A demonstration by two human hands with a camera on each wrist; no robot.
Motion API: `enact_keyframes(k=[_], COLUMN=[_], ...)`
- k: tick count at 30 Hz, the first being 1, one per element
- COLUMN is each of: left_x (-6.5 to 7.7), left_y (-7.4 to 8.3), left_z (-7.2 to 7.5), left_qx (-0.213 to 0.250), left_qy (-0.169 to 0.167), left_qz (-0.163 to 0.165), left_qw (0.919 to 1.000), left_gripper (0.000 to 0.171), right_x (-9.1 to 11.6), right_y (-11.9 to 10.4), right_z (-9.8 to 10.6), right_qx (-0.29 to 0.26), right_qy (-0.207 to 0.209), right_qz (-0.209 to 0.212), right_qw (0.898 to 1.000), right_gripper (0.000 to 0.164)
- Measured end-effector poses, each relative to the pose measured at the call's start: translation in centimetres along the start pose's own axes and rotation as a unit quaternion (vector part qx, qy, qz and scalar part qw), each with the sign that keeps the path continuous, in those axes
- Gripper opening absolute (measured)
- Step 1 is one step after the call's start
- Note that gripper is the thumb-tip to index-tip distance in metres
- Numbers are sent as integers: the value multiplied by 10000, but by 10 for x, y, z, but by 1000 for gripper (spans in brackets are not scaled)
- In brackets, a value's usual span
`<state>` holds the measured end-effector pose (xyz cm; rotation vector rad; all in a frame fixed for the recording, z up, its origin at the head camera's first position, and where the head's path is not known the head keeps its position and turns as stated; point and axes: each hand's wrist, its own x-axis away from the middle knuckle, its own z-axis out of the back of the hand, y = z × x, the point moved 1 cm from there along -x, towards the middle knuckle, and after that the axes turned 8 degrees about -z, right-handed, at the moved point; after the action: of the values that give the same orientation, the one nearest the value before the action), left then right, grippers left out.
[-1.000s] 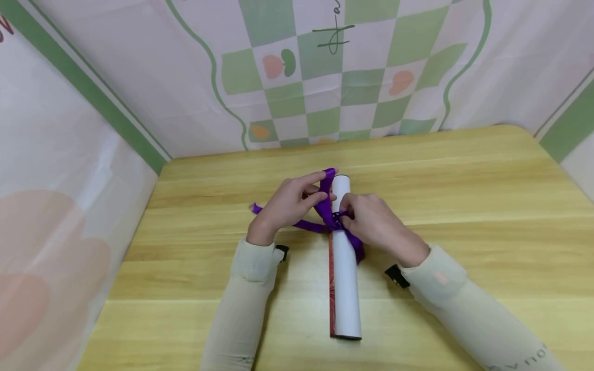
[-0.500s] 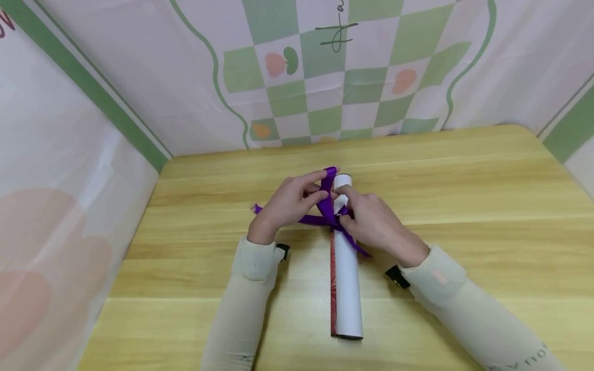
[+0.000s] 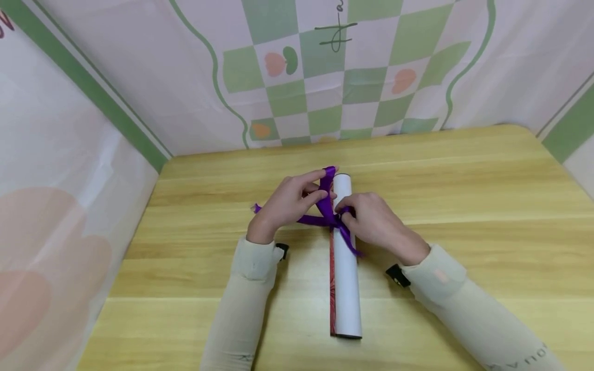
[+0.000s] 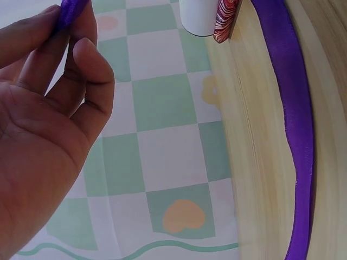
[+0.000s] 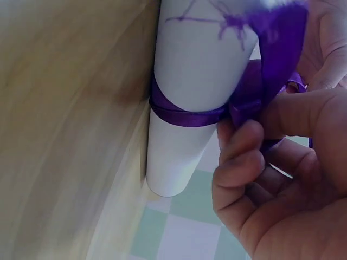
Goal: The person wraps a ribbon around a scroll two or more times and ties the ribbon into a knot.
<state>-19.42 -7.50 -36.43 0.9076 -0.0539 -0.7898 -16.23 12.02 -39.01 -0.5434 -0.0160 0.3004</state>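
Note:
A rolled white sheet (image 3: pixel 347 288) with a red patterned strip (image 3: pixel 332 288) along its left side lies lengthwise on the table. Purple ribbon (image 3: pixel 325 206) goes round the roll and crosses on top of it; the right wrist view shows the band (image 5: pixel 187 118) around the white tube. My left hand (image 3: pixel 287 203) holds up a loop of the ribbon between thumb and fingers, left of the roll. Over the roll, my right hand (image 3: pixel 373 219) pinches the ribbon beside the crossing. One frayed ribbon end hangs towards the right wrist camera, and another tail (image 4: pixel 295 119) trails left along the table.
The wooden table (image 3: pixel 185 288) reaches back to a hanging cloth (image 3: pixel 320 93) with green checks and fruit prints. More cloth (image 3: pixel 55 154) hangs on the left. Small black devices (image 3: pixel 397 275) sit at both sleeve cuffs.
My right fingers have lifted and closed again on the ribbon near the crossing. The ribbon tail below the right hand has shifted and hangs narrower over the roll. The left hand stays nearly still.

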Motion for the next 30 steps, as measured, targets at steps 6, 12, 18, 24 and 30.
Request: enact_keyframes(k=[6,12,18,24,30], left_x=[0,1,-1,-1,-1], left_y=[-1,-1,-1,0,-1], left_z=[1,2,3,3,3], left_qx=[-9,22,-17,-15,7], left_qy=[3,-9,-17,-52,-29], left_qz=[43,83,62,94,134], left_qw=[10000,10000,10000,9999,9999], left_gripper=[49,50,49,49,50], right_x=[0,3,8,11,10], right_y=[0,0,2,5,6], right_z=[5,13,24,38,53], right_qx=[170,559,695,571,228], right_qy=[-277,-757,-1155,-1311,-939], right_qz=[-91,5,155,287,552], right_qw=[9994,9956,9907,9893,9938], right_gripper=[26,35,57,76,53])
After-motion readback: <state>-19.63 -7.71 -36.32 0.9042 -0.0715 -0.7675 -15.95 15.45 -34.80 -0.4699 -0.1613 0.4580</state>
